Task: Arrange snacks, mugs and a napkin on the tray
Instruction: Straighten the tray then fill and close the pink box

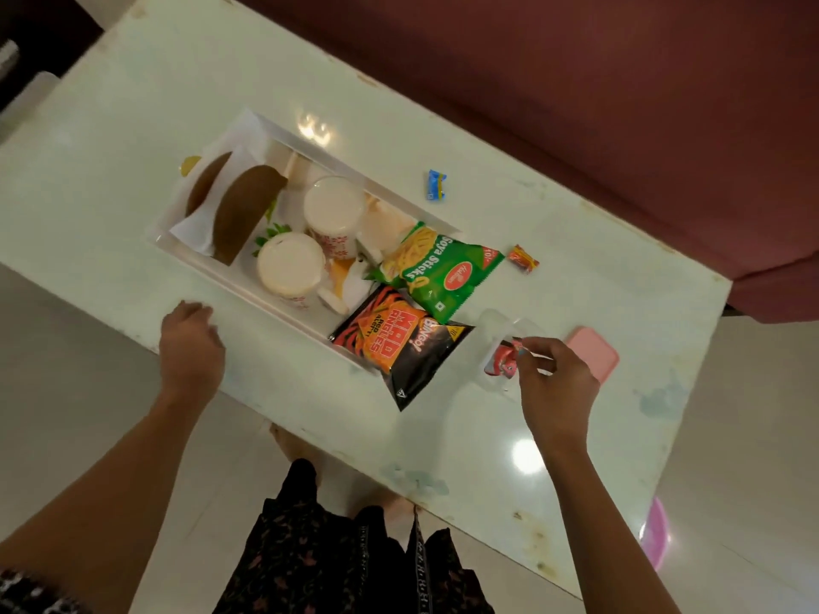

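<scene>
A white tray (248,290) lies on the table. In it are a white napkin (195,226) with two brown slices (246,210) on it, and two white mugs (332,210) (290,264). A green Soya Sticks packet (436,268) and an orange-black Mad Angles packet (401,343) overhang the tray's right end. My right hand (556,374) pinches a small red-wrapped candy (503,357) over a clear plastic container (498,330) to the tray's right. My left hand (190,343) rests by the table's near edge, fingers curled, holding nothing.
A blue candy (436,184) and a red-orange candy (523,258) lie loose on the table (576,458) beyond the tray. A pink lid (596,352) sits right of my right hand. A maroon sofa (576,82) borders the far side. My feet show below the table edge.
</scene>
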`<action>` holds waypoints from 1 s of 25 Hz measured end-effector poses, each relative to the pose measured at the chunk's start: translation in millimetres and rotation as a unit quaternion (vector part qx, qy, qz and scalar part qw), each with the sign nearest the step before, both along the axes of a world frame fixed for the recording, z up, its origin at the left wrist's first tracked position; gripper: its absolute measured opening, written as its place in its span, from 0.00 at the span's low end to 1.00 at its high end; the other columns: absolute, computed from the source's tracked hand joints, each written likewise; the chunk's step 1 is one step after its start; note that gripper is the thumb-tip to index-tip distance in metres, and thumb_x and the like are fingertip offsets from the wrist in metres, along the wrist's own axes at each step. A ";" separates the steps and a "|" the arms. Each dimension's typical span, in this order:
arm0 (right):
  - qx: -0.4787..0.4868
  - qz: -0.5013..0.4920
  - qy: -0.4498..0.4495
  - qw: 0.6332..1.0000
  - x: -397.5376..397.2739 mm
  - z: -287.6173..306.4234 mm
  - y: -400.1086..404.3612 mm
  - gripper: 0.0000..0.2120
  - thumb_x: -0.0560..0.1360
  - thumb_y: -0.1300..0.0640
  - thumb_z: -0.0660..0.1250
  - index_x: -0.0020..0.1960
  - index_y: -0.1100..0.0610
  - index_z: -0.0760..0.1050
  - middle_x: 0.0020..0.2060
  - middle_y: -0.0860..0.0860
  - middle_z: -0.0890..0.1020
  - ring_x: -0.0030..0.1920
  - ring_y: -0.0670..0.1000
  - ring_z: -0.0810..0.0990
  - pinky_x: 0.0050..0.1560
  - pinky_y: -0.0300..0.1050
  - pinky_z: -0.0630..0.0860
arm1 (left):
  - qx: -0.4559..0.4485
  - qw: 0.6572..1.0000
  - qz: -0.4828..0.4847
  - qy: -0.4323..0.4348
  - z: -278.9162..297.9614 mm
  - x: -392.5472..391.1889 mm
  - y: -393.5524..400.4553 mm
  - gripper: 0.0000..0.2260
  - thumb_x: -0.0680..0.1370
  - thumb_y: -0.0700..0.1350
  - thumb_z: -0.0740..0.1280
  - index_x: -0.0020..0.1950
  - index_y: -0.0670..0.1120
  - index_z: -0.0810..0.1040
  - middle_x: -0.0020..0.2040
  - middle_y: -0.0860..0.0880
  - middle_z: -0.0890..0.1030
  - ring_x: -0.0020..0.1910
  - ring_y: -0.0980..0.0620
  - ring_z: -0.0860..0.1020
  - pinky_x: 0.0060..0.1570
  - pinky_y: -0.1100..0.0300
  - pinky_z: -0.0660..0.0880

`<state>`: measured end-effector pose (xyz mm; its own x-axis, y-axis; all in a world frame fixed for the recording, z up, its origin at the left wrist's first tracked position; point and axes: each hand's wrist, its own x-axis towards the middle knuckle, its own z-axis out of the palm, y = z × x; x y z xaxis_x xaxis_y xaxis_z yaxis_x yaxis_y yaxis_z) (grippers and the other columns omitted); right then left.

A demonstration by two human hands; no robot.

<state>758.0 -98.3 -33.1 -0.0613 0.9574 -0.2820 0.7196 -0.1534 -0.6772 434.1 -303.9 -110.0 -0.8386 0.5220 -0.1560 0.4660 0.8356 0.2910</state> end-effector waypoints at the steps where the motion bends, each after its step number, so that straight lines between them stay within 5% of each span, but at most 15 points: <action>1: 0.003 -0.001 0.000 1.000 -1.1 -2.1 10.0 0.07 0.75 0.62 0.65 0.51 0.58 0.80 0.48 0.52 0.84 0.37 0.38 0.77 0.37 0.28 0.69 | 0.006 1.000 0.005 0.002 -0.1 4.4 -2.9 0.14 0.74 0.30 0.61 0.59 0.29 0.74 0.58 0.28 0.75 0.59 0.30 0.71 0.63 0.41 0.67; 9: 0.017 0.070 -0.076 0.995 -31.7 -36.8 104.2 0.11 0.75 0.63 0.64 0.56 0.59 0.79 0.55 0.56 0.82 0.52 0.54 0.81 0.55 0.46 0.77 | -0.012 0.995 -0.085 -0.041 6.3 72.8 8.5 0.10 0.71 0.34 0.69 0.52 0.37 0.79 0.44 0.36 0.79 0.47 0.34 0.74 0.43 0.42 0.75; 17: 0.043 0.243 -0.202 0.948 -48.2 -74.5 136.4 0.15 0.75 0.67 0.63 0.60 0.58 0.78 0.59 0.56 0.79 0.57 0.58 0.77 0.57 0.50 0.77 | 0.040 0.955 -0.239 -0.172 12.1 200.7 14.9 0.12 0.62 0.37 0.77 0.43 0.45 0.81 0.36 0.49 0.80 0.36 0.53 0.78 0.31 0.65 0.75; 21: 0.028 0.210 -0.214 0.953 -31.3 -71.2 141.0 0.14 0.74 0.71 0.61 0.53 0.62 0.82 0.53 0.58 0.83 0.52 0.58 0.80 0.55 0.46 0.77 | 0.069 0.925 -0.278 -0.251 24.0 238.3 25.7 0.11 0.65 0.37 0.75 0.46 0.45 0.80 0.40 0.52 0.81 0.36 0.58 0.79 0.35 0.67 0.78; 25: 0.019 -0.003 -0.051 0.998 -5.2 -35.8 125.2 0.08 0.71 0.65 0.67 0.46 0.59 0.84 0.45 0.55 0.86 0.47 0.52 0.83 0.48 0.35 0.74 | 0.111 0.906 -0.322 -0.251 43.1 256.9 57.1 0.10 0.68 0.39 0.73 0.48 0.45 0.81 0.40 0.52 0.81 0.36 0.58 0.78 0.36 0.67 0.78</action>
